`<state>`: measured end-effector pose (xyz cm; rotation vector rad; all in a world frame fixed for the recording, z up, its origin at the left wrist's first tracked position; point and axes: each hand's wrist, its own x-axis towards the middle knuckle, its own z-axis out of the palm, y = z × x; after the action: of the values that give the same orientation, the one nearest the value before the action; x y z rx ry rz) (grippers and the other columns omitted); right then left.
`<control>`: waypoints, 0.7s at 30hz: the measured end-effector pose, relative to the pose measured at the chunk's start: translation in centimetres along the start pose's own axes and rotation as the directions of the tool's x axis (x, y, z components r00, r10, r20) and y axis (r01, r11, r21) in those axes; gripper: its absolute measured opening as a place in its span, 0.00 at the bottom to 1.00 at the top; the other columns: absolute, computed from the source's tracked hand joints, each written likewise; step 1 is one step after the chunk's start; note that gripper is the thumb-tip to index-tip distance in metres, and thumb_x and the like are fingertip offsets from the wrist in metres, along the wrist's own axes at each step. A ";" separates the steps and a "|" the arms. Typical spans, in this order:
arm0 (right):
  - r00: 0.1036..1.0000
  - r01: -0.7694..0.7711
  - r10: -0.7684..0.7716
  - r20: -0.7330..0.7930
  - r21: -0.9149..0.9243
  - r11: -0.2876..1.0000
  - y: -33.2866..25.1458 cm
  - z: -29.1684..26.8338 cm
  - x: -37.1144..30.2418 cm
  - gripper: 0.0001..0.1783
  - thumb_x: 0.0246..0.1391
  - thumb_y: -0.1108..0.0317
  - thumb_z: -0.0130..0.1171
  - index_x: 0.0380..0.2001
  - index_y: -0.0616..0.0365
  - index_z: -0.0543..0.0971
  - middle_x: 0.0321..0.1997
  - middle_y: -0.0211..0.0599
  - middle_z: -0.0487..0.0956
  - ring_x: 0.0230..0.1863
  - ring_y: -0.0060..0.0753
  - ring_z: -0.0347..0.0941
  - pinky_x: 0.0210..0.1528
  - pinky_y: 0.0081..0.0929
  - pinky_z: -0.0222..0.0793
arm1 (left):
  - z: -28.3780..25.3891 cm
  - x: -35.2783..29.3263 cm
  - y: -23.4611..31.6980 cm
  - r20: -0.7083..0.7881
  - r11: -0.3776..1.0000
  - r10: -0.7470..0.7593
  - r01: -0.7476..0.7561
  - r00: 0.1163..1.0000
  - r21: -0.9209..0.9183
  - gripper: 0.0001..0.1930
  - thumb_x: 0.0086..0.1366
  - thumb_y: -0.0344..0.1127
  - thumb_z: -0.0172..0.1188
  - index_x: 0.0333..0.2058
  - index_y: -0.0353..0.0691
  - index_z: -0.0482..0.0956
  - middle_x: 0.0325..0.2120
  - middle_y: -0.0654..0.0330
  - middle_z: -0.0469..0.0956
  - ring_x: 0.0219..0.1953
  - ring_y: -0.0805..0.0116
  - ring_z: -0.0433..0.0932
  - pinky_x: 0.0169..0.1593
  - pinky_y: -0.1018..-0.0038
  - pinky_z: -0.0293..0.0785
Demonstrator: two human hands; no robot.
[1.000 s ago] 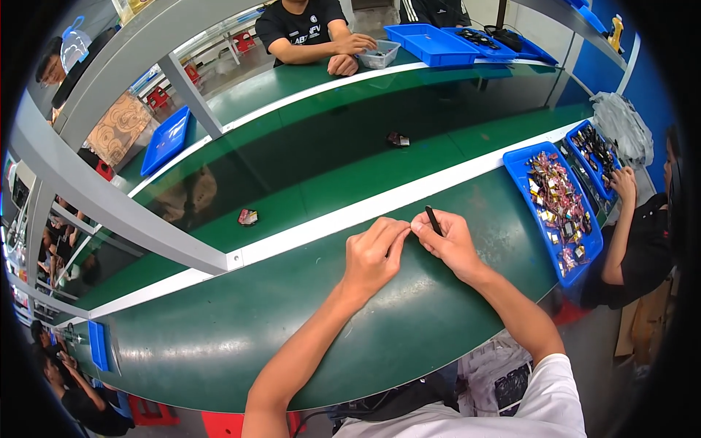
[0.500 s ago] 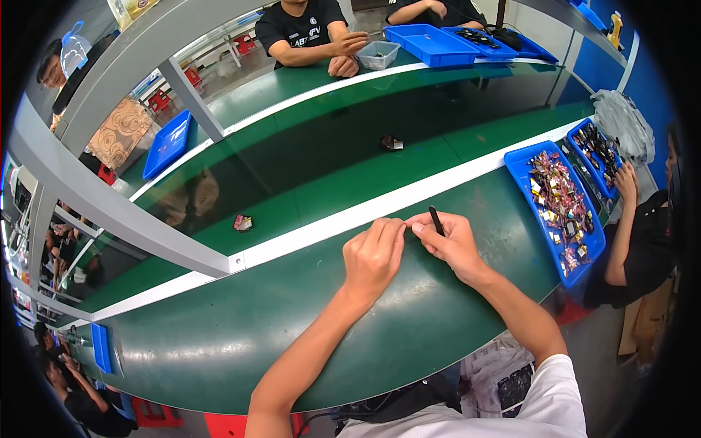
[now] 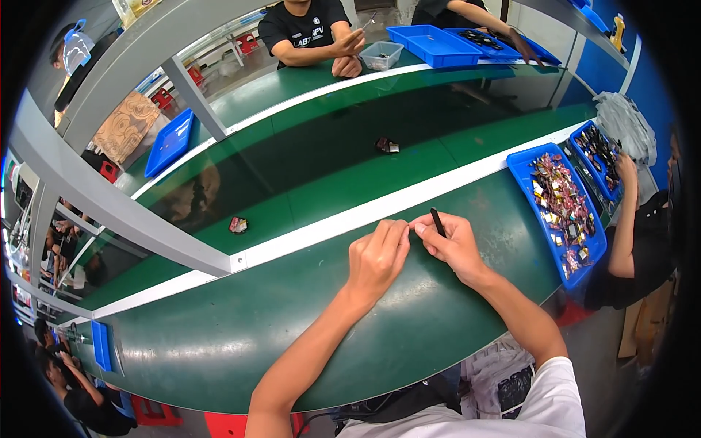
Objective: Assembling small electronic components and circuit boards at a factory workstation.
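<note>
Above the green worktop (image 3: 241, 343), my two hands meet fingertip to fingertip. My left hand (image 3: 376, 257) is closed in a pinch, its back toward me; whatever lies in the fingers is hidden or too small to name. My right hand (image 3: 454, 248) is closed around a slim black stick-like tool (image 3: 437, 220), which slants up between thumb and forefinger. Its thumb and fingertip press together beside the left fingertips. To the right of the hands stands a blue tray (image 3: 520, 169) heaped with small parts (image 3: 562, 204) that have reddish wires and silvery or yellow pieces.
Beyond a white rail (image 3: 336, 224) runs a dark green belt carrying two small wired bundles (image 3: 238, 224) (image 3: 387, 145). A grey post (image 3: 146, 233) arches at left. At right, a co-worker's hand (image 3: 626, 169) reaches into another blue tray (image 3: 599, 157). Co-workers and blue trays (image 3: 431, 45) line the far side.
The bundles on the belt have shifted slightly left. My hands stay nearly in place, fingertips still together. Across the belt, a co-worker's arm now stretches over the far trays.
</note>
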<state>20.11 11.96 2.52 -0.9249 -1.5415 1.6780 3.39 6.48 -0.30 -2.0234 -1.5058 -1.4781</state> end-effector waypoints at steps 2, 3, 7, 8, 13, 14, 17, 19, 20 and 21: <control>1.000 0.003 -0.003 0.001 0.000 1.000 0.2 -0.1 0.1 0.11 0.66 0.64 0.61 0.40 0.62 0.85 0.21 0.21 0.72 0.23 0.11 0.64 0.24 0.17 0.54 | 0.1 -0.1 -0.1 0.011 1.000 0.005 -0.005 1.000 -0.013 0.08 0.56 0.19 0.68 0.34 0.33 0.80 0.29 0.57 0.81 0.21 0.61 0.80 0.23 0.69 0.74; 1.000 0.006 -0.006 0.000 -0.001 1.000 0.3 -0.2 0.0 0.11 0.66 0.64 0.61 0.39 0.61 0.85 0.21 0.21 0.72 0.23 0.11 0.64 0.24 0.17 0.54 | 0.2 -0.1 -0.1 0.017 1.000 -0.001 0.001 1.000 -0.025 0.08 0.56 0.19 0.68 0.34 0.33 0.80 0.30 0.56 0.80 0.21 0.61 0.80 0.23 0.69 0.74; 1.000 0.017 -0.017 0.011 -0.014 1.000 0.4 0.0 0.2 0.11 0.66 0.64 0.61 0.39 0.61 0.85 0.21 0.21 0.72 0.23 0.11 0.64 0.24 0.17 0.54 | 0.1 -0.1 -0.2 0.024 0.999 -0.012 0.013 1.000 -0.043 0.08 0.56 0.18 0.67 0.35 0.33 0.80 0.29 0.56 0.80 0.21 0.60 0.80 0.23 0.68 0.75; 1.000 0.013 -0.013 0.002 -0.030 0.999 0.3 0.0 0.2 0.11 0.66 0.64 0.62 0.39 0.61 0.85 0.20 0.21 0.72 0.22 0.11 0.63 0.24 0.17 0.53 | 0.2 -0.1 -0.2 0.021 0.999 -0.013 0.013 1.000 -0.032 0.08 0.56 0.18 0.67 0.35 0.33 0.80 0.29 0.56 0.80 0.21 0.60 0.80 0.23 0.68 0.75; 1.000 0.003 -0.003 -0.022 -0.030 1.000 0.6 -0.1 0.2 0.11 0.66 0.64 0.62 0.38 0.61 0.84 0.20 0.21 0.72 0.22 0.10 0.64 0.22 0.16 0.53 | 0.1 0.1 0.1 -0.001 0.999 0.002 -0.002 1.000 -0.051 0.09 0.55 0.19 0.67 0.35 0.33 0.80 0.29 0.55 0.79 0.22 0.58 0.80 0.23 0.67 0.75; 1.000 0.001 -0.002 -0.020 -0.048 0.999 0.6 -0.1 0.2 0.11 0.66 0.64 0.62 0.38 0.62 0.84 0.20 0.21 0.73 0.21 0.10 0.63 0.22 0.16 0.53 | 0.2 -0.1 -0.1 -0.008 0.998 0.018 -0.018 1.000 -0.058 0.09 0.55 0.19 0.67 0.35 0.33 0.80 0.29 0.56 0.79 0.21 0.59 0.79 0.23 0.67 0.75; 0.999 0.002 -0.004 -0.049 -0.037 0.999 0.8 0.3 0.1 0.11 0.67 0.64 0.61 0.38 0.62 0.83 0.19 0.21 0.72 0.20 0.10 0.63 0.21 0.16 0.53 | -0.2 -0.2 0.2 0.001 0.998 0.049 -0.049 0.999 -0.042 0.10 0.54 0.19 0.67 0.36 0.33 0.79 0.29 0.56 0.78 0.21 0.59 0.79 0.23 0.67 0.75; 1.000 -0.006 0.005 -0.029 -0.032 0.999 0.7 0.2 0.0 0.12 0.67 0.63 0.61 0.37 0.63 0.83 0.19 0.22 0.72 0.19 0.10 0.63 0.20 0.16 0.52 | -0.2 -0.4 0.2 -0.003 0.995 0.075 -0.075 0.997 -0.067 0.11 0.54 0.20 0.67 0.36 0.33 0.79 0.30 0.56 0.78 0.21 0.59 0.79 0.23 0.67 0.75; 0.999 -0.016 0.014 -0.035 -0.055 0.998 0.8 0.1 -0.1 0.12 0.67 0.63 0.61 0.37 0.63 0.83 0.19 0.22 0.72 0.19 0.10 0.63 0.20 0.16 0.52 | -0.2 -0.5 0.2 0.011 0.993 0.077 -0.076 0.997 -0.094 0.11 0.53 0.20 0.68 0.36 0.33 0.79 0.30 0.56 0.78 0.21 0.60 0.79 0.23 0.67 0.74; 0.999 -0.027 0.024 -0.041 -0.078 0.997 0.9 0.1 -0.1 0.12 0.67 0.63 0.62 0.37 0.63 0.83 0.19 0.22 0.73 0.19 0.10 0.63 0.19 0.15 0.52 | -0.2 -0.7 0.2 0.016 0.993 0.079 -0.077 0.997 -0.087 0.11 0.54 0.21 0.68 0.37 0.33 0.79 0.30 0.56 0.78 0.21 0.60 0.78 0.23 0.67 0.74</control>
<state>20.10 11.78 1.64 -1.0172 -1.5843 1.6167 3.41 5.87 -0.66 -2.1252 -1.3756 -1.5216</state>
